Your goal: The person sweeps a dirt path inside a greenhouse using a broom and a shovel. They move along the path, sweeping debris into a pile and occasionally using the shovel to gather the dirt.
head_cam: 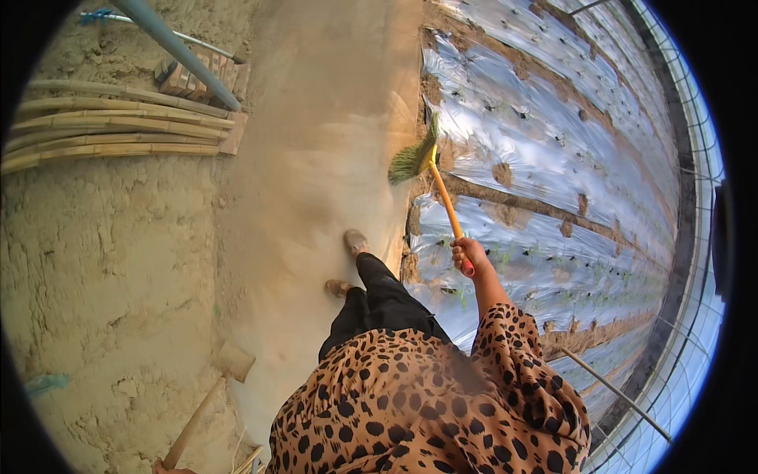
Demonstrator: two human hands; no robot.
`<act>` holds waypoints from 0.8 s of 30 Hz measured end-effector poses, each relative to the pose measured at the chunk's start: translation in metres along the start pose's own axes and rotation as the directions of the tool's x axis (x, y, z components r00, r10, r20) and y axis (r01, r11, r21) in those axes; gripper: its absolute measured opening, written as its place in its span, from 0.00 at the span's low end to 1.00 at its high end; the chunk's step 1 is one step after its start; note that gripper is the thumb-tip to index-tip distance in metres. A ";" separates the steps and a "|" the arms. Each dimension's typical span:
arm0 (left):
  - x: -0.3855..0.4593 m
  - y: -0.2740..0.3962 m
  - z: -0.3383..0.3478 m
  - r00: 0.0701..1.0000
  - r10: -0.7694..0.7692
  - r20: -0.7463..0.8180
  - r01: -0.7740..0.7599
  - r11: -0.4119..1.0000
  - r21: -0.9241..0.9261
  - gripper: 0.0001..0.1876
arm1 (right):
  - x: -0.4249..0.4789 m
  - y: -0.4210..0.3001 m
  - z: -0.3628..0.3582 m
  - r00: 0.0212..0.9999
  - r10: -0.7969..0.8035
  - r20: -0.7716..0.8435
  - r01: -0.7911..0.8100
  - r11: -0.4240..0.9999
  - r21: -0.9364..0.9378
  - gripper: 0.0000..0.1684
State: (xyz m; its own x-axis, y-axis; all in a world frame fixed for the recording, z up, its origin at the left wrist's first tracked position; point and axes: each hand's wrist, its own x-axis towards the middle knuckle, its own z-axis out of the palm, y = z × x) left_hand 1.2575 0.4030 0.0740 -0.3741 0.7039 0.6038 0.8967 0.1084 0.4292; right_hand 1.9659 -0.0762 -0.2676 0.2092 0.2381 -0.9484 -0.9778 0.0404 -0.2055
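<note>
My right hand [469,253] grips the orange handle of a broom [448,204] near its red end. The broom's green bristles [408,163] rest at the right edge of the concrete path, beside the film-covered bed. At the bottom left rim, only part of my left hand [172,469] shows, closed around the wooden shaft of a long-handled tool [195,422]. Its flat, soil-coloured blade [234,361] lies over the path's left edge; I cannot tell whether it is a shovel or a hoe. My shoes [355,241] stand on the path.
Silvery plastic mulch film [521,154] with small seedlings covers the beds on the right. Bamboo poles [118,127] lie by stacked bricks [207,77] at upper left, where a grey metal post [177,53] slants across. Bare soil [112,255] borders the dusty concrete path [296,195].
</note>
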 end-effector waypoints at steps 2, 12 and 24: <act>-0.003 0.009 0.000 1.000 -0.008 0.001 0.008 1.000 -0.018 0.09 | -0.005 0.001 -0.007 1.000 -0.008 0.023 0.007 0.999 0.041 0.08; -0.002 0.033 0.007 0.996 -0.088 -0.016 0.080 0.958 -0.274 0.10 | 0.021 -0.010 0.070 0.890 -0.095 0.445 -0.124 0.890 0.440 0.10; -0.005 0.004 0.025 0.987 -0.161 -0.006 0.160 0.987 -0.027 0.17 | 0.076 -0.059 0.087 0.981 -0.189 -0.053 0.182 0.976 -0.117 0.05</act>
State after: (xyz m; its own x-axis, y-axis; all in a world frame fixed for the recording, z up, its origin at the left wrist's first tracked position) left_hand 1.2688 0.4176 0.0561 -0.5146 0.6731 0.5312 0.8183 0.2005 0.5387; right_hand 2.0386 0.0234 -0.3063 0.3902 0.1748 -0.9040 -0.9155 -0.0304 -0.4011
